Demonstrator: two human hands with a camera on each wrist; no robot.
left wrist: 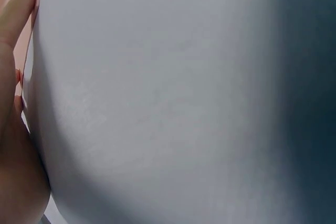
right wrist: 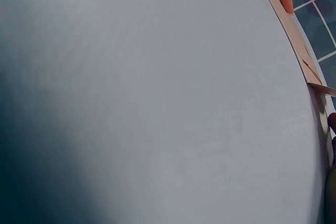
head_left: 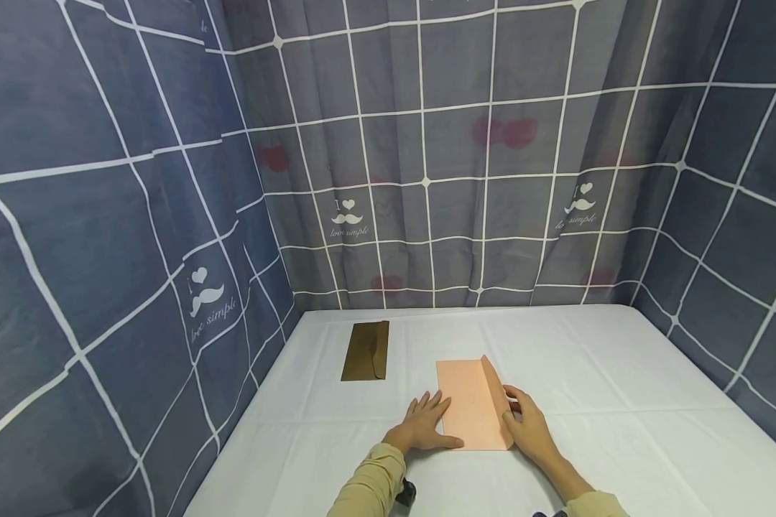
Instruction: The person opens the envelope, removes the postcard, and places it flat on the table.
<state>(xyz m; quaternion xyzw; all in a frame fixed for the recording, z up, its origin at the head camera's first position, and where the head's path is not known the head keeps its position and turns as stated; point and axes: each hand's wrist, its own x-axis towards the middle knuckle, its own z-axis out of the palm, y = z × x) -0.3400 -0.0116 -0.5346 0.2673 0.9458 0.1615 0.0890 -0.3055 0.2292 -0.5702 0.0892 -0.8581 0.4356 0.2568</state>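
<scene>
One pink envelope (head_left: 468, 406): flat on the surface (head_left: 310, 445), between the left hand (head_left: 422, 425) and the right hand (head_left: 532, 429), touching both.
Flap (head_left: 498, 395): on the envelope's right side, partly raised; the right hand is nearer.
Long axis: seemingly near to far, though the slanted view leaves this unsure; the flap side faces right.
Right hand: thumb and fingers curled, apparently pinching the flap.
Left hand: fingers spread, resting at the near left corner.
Brown envelope (head_left: 361, 352): farther left, apart from both hands.
</scene>
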